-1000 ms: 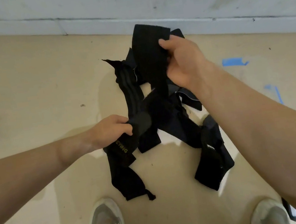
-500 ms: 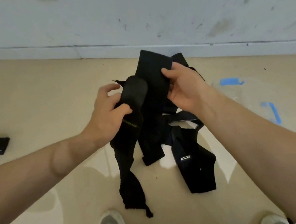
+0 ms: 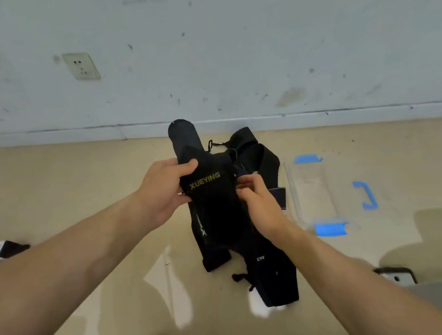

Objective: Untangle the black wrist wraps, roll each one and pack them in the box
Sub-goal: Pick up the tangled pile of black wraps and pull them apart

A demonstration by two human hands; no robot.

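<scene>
Fingers first: I've got the left hand (image 3: 162, 194) curled round the top wrap, thumb just above its yellow XUEYING print. The right hand (image 3: 261, 207) is pinching a strap at the tangle's right edge. The black wrist wraps (image 3: 216, 219) hang bunched between them, above the floor. The see-through box (image 3: 314, 193) with blue latches sits just right, tan floor showing through.

Left hand (image 3: 160, 193) and right hand (image 3: 259, 204) hold wrist wraps (image 3: 215, 217).
</scene>
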